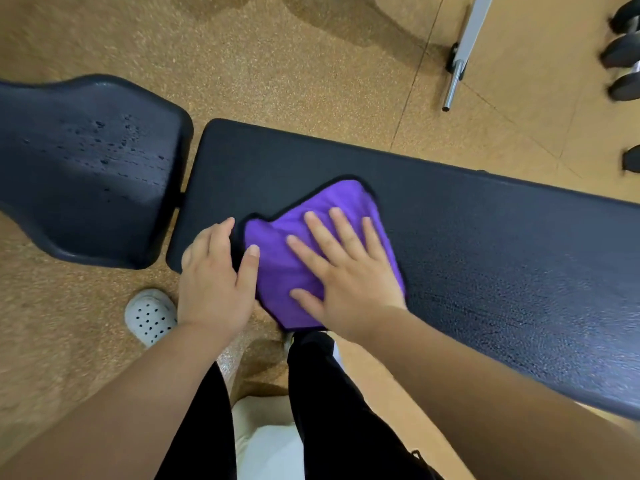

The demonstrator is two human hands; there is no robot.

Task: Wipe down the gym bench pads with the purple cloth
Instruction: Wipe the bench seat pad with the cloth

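The purple cloth point(341, 206) lies flat on the long black back pad point(485, 244) of the bench, near its left end. My right hand point(346, 268) presses flat on the cloth with fingers spread. My left hand point(216, 275) rests on the pad's near-left corner, its thumb on the cloth's left edge. To the left, across a narrow gap, sits the black seat pad point(86, 168), its surface dotted with droplets.
Tan speckled floor point(294, 81) surrounds the bench. A metal frame leg with a chrome bar point(457, 64) stands at upper right, dark dumbbells point(623, 53) beyond it. My white perforated shoe point(150, 317) and black-trousered legs are just below the pad.
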